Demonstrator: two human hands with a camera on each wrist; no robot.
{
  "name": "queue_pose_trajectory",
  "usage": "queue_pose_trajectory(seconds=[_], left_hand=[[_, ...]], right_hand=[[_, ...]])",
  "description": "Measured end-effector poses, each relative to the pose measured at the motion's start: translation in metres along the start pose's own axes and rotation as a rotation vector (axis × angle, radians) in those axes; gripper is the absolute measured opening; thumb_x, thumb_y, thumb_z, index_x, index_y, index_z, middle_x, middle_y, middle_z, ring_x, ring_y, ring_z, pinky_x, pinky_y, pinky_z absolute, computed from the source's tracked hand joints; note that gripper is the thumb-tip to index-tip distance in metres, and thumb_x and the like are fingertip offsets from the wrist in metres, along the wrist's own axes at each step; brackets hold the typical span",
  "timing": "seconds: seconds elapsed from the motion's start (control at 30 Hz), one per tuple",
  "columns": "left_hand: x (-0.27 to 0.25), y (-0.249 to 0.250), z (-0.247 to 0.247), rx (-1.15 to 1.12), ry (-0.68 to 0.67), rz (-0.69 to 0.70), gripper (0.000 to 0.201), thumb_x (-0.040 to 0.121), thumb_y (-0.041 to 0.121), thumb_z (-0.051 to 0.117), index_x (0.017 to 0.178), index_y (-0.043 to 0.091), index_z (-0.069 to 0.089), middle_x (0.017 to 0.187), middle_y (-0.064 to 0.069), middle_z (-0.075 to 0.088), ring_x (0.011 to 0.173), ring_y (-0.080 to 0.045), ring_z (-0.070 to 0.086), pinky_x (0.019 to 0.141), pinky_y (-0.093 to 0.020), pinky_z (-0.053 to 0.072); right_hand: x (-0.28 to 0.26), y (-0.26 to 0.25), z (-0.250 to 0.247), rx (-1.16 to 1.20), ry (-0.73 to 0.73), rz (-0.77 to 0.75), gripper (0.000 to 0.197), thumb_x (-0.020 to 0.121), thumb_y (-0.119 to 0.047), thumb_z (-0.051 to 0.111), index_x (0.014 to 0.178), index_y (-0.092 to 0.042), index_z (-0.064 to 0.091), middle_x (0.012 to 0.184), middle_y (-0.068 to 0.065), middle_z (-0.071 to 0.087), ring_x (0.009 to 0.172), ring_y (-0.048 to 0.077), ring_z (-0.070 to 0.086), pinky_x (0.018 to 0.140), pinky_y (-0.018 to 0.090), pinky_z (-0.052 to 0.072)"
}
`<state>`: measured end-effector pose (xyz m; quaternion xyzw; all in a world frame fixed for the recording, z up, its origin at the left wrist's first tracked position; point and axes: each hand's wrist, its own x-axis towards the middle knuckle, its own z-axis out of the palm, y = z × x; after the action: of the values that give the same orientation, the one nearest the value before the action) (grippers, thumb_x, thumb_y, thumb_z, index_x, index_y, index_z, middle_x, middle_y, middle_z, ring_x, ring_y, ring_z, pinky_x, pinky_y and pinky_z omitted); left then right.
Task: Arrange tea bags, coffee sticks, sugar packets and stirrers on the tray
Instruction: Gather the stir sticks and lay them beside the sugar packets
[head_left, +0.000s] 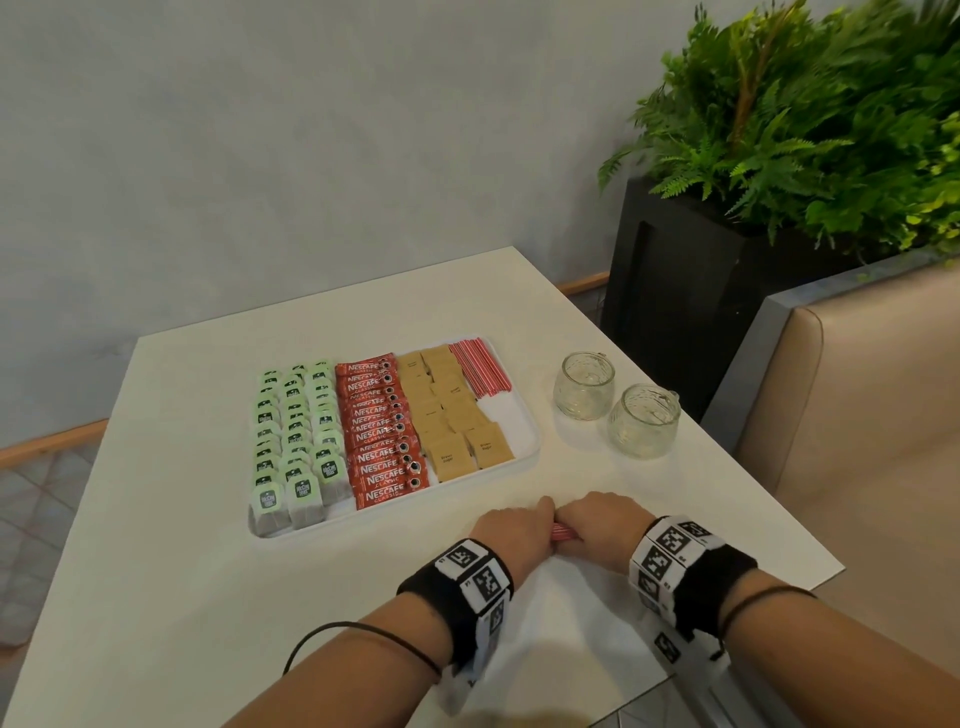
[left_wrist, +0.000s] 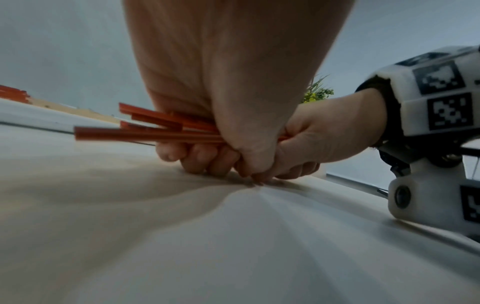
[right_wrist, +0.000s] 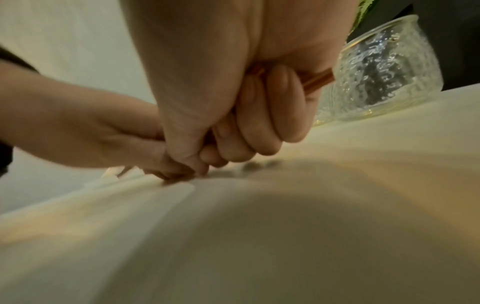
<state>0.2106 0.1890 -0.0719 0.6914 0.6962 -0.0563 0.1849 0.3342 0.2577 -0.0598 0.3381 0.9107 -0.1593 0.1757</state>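
A white tray (head_left: 511, 415) holds rows of green tea bags (head_left: 296, 431), red coffee sticks (head_left: 382, 431), brown sugar packets (head_left: 447, 410) and red stirrers (head_left: 480, 371) in its far right corner. In front of the tray, low over the table, my left hand (head_left: 511, 530) and right hand (head_left: 602, 525) meet, both curled round one bundle of red stirrers (head_left: 561, 532). The left wrist view shows the stirrer bundle (left_wrist: 145, 131) fanning unevenly out of my left hand (left_wrist: 207, 158), with my right hand (left_wrist: 324, 133) behind it. Stirrer ends (right_wrist: 318, 81) poke out of my right hand (right_wrist: 246, 123).
Two empty textured glass jars (head_left: 584, 384) (head_left: 644, 421) stand on the table to the right of the tray; one glass jar (right_wrist: 384, 72) is close behind my right hand. A black planter (head_left: 675, 291) with ferns and a beige seat (head_left: 857, 415) lie beyond the table's right edge.
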Motion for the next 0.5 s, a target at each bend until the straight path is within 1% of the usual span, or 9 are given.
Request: queue_pose_trajectory(seconds=[0.1, 0.23, 0.3, 0.33, 0.37, 0.4, 0.43, 0.47, 0.5], left_hand=[[-0.001, 0.000, -0.005, -0.090, -0.061, -0.043, 0.030, 0.102, 0.027, 0.042, 0.122, 0.004, 0.043, 0.118, -0.018, 0.061, 0.106, -0.038, 0.060, 0.074, -0.038, 0.037], [-0.006, -0.008, -0.018, -0.170, -0.099, -0.024, 0.033, 0.103, 0.029, 0.043, 0.123, 0.003, 0.048, 0.120, -0.019, 0.060, 0.108, -0.037, 0.058, 0.078, -0.035, 0.038], [-0.010, -0.014, -0.027, -0.297, -0.092, 0.006, 0.030, 0.102, 0.027, 0.043, 0.118, 0.004, 0.053, 0.114, -0.017, 0.062, 0.102, -0.033, 0.058, 0.077, -0.032, 0.038], [-0.010, -0.017, -0.030, -0.393, -0.076, 0.014, 0.027, 0.102, 0.027, 0.043, 0.114, 0.005, 0.055, 0.105, -0.013, 0.062, 0.093, -0.030, 0.058, 0.074, -0.031, 0.038], [-0.011, -0.019, -0.034, -0.529, -0.054, 0.013, 0.023, 0.102, 0.026, 0.043, 0.108, 0.008, 0.055, 0.095, -0.008, 0.060, 0.082, -0.025, 0.056, 0.071, -0.031, 0.040], [-0.011, -0.019, -0.038, -0.709, -0.031, 0.000, 0.019, 0.101, 0.026, 0.043, 0.102, 0.011, 0.054, 0.084, -0.002, 0.055, 0.072, -0.019, 0.052, 0.067, -0.031, 0.041], [-0.012, -0.018, -0.044, -0.921, -0.007, -0.023, 0.016, 0.101, 0.025, 0.044, 0.095, 0.013, 0.052, 0.075, 0.002, 0.050, 0.063, -0.015, 0.047, 0.063, -0.032, 0.042], [-0.012, -0.017, -0.050, -1.149, 0.022, -0.060, 0.016, 0.101, 0.024, 0.045, 0.089, 0.014, 0.049, 0.068, 0.004, 0.044, 0.056, -0.012, 0.042, 0.060, -0.032, 0.041], [-0.012, -0.015, -0.057, -1.382, 0.052, -0.108, 0.019, 0.102, 0.022, 0.045, 0.085, 0.015, 0.046, 0.063, 0.005, 0.040, 0.052, -0.010, 0.038, 0.057, -0.030, 0.041]], right_hand=[[0.000, -0.001, -0.002, -0.060, 0.047, -0.020, 0.035, 0.092, -0.051, 0.050, 0.108, -0.022, 0.062, 0.106, 0.004, 0.068, 0.098, 0.026, 0.063, 0.077, 0.031, 0.044], [-0.002, 0.001, -0.016, -0.076, 0.085, 0.035, 0.024, 0.086, -0.050, 0.054, 0.086, -0.027, 0.060, 0.088, -0.003, 0.065, 0.088, 0.019, 0.062, 0.069, 0.027, 0.040], [-0.002, 0.001, -0.032, -0.085, 0.129, 0.050, 0.018, 0.084, -0.046, 0.058, 0.079, -0.028, 0.056, 0.082, -0.007, 0.059, 0.082, 0.017, 0.057, 0.066, 0.026, 0.037], [-0.003, 0.001, -0.043, -0.076, 0.189, 0.045, 0.017, 0.082, -0.045, 0.061, 0.081, -0.029, 0.057, 0.083, -0.008, 0.058, 0.082, 0.015, 0.057, 0.065, 0.026, 0.038], [-0.004, 0.002, -0.054, -0.040, 0.271, 0.034, 0.017, 0.080, -0.045, 0.065, 0.089, -0.031, 0.059, 0.087, -0.009, 0.058, 0.085, 0.014, 0.058, 0.066, 0.027, 0.040], [-0.004, 0.003, -0.065, 0.022, 0.381, 0.015, 0.029, 0.077, -0.043, 0.069, 0.103, -0.035, 0.059, 0.095, -0.010, 0.057, 0.090, 0.014, 0.058, 0.070, 0.027, 0.043], [-0.004, 0.005, -0.073, 0.099, 0.497, -0.012, 0.052, 0.073, -0.040, 0.073, 0.121, -0.038, 0.053, 0.107, -0.008, 0.054, 0.098, 0.015, 0.058, 0.077, 0.030, 0.047], [-0.004, 0.006, -0.080, 0.187, 0.607, -0.044, 0.076, 0.071, -0.037, 0.076, 0.137, -0.040, 0.041, 0.119, -0.005, 0.050, 0.106, 0.017, 0.055, 0.087, 0.035, 0.048], [-0.006, 0.004, -0.086, 0.271, 0.698, -0.073, 0.093, 0.069, -0.035, 0.077, 0.147, -0.040, 0.027, 0.131, -0.003, 0.045, 0.115, 0.018, 0.051, 0.095, 0.039, 0.046]])
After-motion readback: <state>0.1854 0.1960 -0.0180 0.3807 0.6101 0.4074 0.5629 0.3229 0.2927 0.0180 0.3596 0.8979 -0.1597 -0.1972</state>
